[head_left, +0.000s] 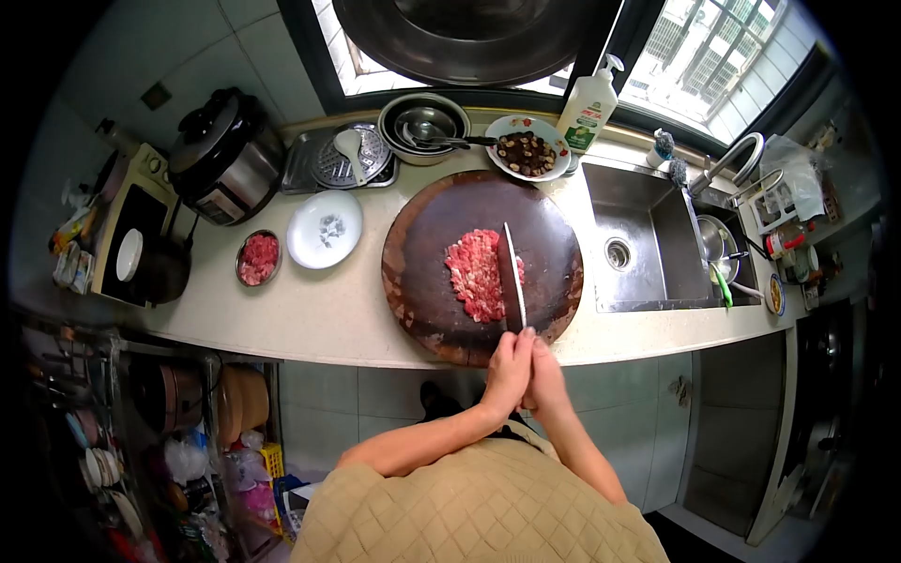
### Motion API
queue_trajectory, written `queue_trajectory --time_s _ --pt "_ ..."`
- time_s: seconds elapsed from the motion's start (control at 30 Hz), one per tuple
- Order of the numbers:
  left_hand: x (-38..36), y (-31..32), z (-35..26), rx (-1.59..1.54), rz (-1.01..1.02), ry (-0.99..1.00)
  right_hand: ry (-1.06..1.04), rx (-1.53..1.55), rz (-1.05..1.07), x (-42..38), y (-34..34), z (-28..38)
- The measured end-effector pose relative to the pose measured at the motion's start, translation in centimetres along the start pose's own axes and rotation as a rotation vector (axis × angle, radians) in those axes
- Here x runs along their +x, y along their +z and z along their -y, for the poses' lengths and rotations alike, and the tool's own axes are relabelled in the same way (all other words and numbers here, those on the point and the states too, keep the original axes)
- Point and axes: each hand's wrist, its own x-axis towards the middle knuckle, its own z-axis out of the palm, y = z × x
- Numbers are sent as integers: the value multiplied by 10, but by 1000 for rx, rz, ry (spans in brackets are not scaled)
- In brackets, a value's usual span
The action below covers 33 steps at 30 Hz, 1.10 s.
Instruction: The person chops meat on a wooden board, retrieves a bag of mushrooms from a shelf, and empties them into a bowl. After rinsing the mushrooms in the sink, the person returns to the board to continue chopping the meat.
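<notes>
Minced meat (476,277) lies in a flat patch on a round, dark wooden chopping board (422,253). A cleaver (510,281) stands edge-down on the right side of the meat, its blade pointing away from me. My left hand (508,371) and my right hand (545,377) meet at the board's near edge, both closed around the cleaver's handle. The fingers cover the handle, so it is mostly hidden. A small metal bowl (259,258) of more red meat sits left of the board, beside a white plate (310,246) with a grey flower pattern.
Behind the board stand nested metal bowls (388,117), a plate of cut mushrooms (563,147) and a pump bottle (587,108). A steel sink (648,225) with a faucet (746,155) is on the right. An electric pressure cooker (230,169) and an oven (141,211) stand left.
</notes>
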Motion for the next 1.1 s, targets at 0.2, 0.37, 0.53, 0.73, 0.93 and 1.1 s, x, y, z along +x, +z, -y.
queue_trajectory --time_s 0.2,0.37,0.53,0.73,0.93,1.1 --pt "-18 -9 -52 -52 10 575 -572 -192 59 -2 10 16" --pt "11 -9 -5 -19 -12 -102 -59 -90 -9 24 2 -14" --pt "6 10 -2 57 27 320 -93 214 138 8 -17 4" --pt "10 26 27 348 317 119 22 295 -96 -7 -60 -42" --pt "16 10 44 541 265 187 190 550 -268 9 -37 -83" --pt "26 -27 42 277 50 282 7 515 -135 35 -4 -73"
